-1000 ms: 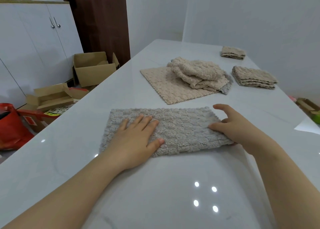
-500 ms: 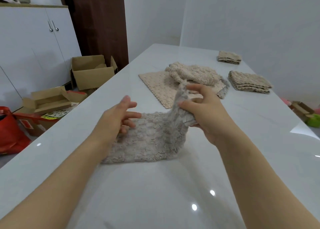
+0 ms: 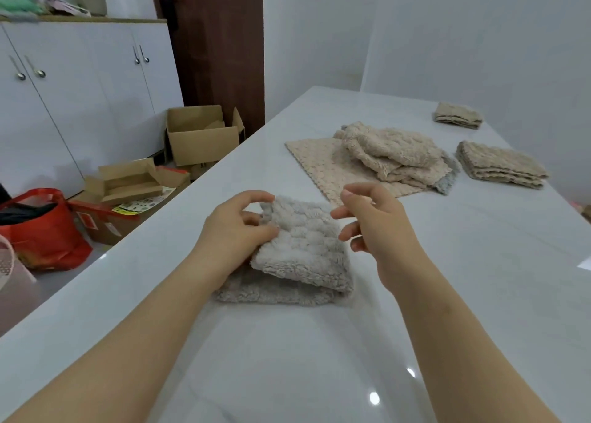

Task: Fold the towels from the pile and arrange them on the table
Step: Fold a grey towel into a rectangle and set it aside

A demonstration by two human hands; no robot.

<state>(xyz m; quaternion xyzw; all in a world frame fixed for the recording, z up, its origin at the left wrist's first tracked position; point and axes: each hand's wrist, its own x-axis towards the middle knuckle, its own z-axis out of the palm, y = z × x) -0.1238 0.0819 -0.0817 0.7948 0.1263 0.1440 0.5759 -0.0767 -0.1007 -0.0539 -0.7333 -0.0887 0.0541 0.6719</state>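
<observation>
A grey fluffy towel [image 3: 297,253] lies folded in half on the white table [image 3: 479,294] in front of me. My left hand [image 3: 236,231] pinches its upper left corner between thumb and fingers. My right hand [image 3: 374,224] hovers just right of the towel with loosely curled fingers and holds nothing. Farther back lies the pile of beige towels [image 3: 393,154] on a spread beige towel [image 3: 319,163]. Two folded stacks sit at the right: a near folded stack [image 3: 499,163] and a far folded stack [image 3: 459,115].
Left of the table, on the floor, stand open cardboard boxes [image 3: 198,135], a red bag [image 3: 41,227] and white cabinets [image 3: 80,90]. A wall runs along the table's right and far side.
My right hand carried the towel's right end over to the left, folding it in half, then let go. My left hand went from pressing flat to pinching the top corner.
</observation>
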